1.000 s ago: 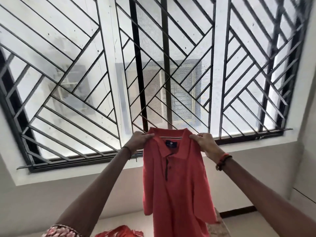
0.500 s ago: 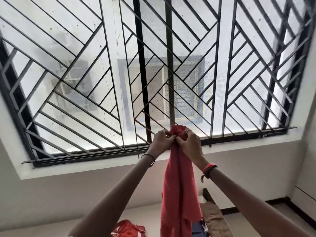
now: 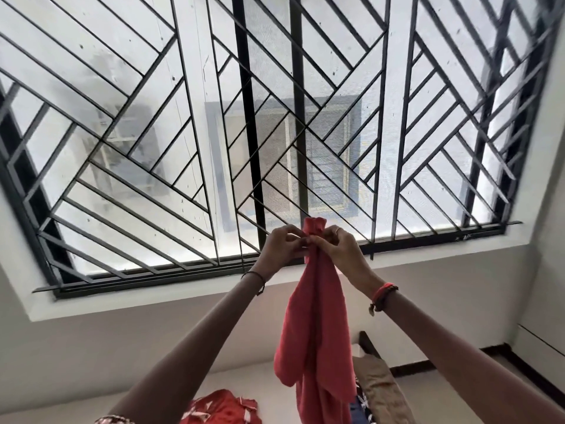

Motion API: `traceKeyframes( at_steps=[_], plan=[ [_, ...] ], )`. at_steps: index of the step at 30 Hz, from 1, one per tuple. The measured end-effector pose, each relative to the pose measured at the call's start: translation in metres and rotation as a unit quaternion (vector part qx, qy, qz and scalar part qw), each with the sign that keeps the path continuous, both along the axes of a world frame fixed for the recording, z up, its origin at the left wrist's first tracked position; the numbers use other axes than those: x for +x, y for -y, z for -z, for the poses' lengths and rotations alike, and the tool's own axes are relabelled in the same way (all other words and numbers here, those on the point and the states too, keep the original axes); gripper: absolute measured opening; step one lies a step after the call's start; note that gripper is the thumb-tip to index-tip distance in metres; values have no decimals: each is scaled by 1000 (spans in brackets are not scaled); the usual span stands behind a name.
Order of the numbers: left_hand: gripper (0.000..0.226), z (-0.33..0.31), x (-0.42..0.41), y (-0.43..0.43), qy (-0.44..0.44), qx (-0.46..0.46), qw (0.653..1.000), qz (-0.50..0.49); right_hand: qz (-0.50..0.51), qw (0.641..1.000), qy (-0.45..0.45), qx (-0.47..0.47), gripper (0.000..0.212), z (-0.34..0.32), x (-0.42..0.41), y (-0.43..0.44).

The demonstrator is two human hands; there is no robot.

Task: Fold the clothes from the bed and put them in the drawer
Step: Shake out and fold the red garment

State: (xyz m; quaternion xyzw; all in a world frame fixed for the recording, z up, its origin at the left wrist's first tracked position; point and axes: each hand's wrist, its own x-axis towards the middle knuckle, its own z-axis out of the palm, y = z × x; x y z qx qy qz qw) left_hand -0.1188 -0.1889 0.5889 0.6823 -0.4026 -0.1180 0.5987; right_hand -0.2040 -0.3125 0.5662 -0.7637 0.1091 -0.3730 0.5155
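Note:
A coral-red polo shirt (image 3: 316, 328) hangs lengthwise from both my raised hands, folded in half along its length. My left hand (image 3: 282, 246) pinches its top from the left side. Touching it from the right, my right hand (image 3: 337, 247) pinches the same bunched top, where the collar end pokes up above my fingers. The shirt's lower end runs out of view at the bottom edge. No drawer is in view.
A barred window (image 3: 275, 133) fills the wall ahead. Below lie a red patterned garment (image 3: 223, 408), a tan garment (image 3: 382, 393) and a dark blue one (image 3: 362, 408) on the pale bed (image 3: 168, 402). A dark headboard (image 3: 368, 344) stands at the right.
One second ago my hands held the shirt spread open by the shoulders. They have come together, folding the shirt in half lengthwise, and now pinch the joined top.

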Motion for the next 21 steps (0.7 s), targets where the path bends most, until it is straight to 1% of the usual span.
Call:
traceKeyframes(
  at_steps=[2,3,5,6,7,8,9,10,11,13,15,17,20,21],
  plan=[
    [12,0,2,2,-12,4,1000,3,5,1000,1,-1,12,-1,-2,4],
    [21,-1,4,2,10,18,1000,-9,6,1000,2,1,10,-2,-3,6],
    [51,-6,14,6,117,60,990,-49,-5,1000,12,17,7,-3,-6,8],
    [69,-12,18,7,181,77,979,-58,-18,999,17,28,6,-3,-8,9],
    [85,-20,25,9,252,100,961,-54,-30,999,19,38,6,-2,-10,9],
    [98,-28,33,11,323,130,937,-38,-43,998,21,44,5,-1,-12,9],
    [101,-37,40,12,380,169,910,-12,-56,997,22,53,5,0,-13,9],
    [95,-46,46,13,415,212,885,21,-67,996,23,60,5,1,-14,9],
    [84,-56,49,12,429,252,865,62,-75,995,24,66,5,2,-15,7],
    [62,-73,47,13,407,308,847,147,-83,993,25,78,7,2,-18,6],
    [45,-87,39,13,363,362,838,184,-92,991,32,95,7,2,-19,6],
    [33,-92,36,15,332,396,836,188,-92,988,45,113,7,1,-19,6],
    [12,-88,36,19,301,360,861,195,-80,986,55,132,10,1,-20,8],
    [12,-85,36,19,294,341,870,200,-76,986,55,136,10,0,-19,9]
  ],
)
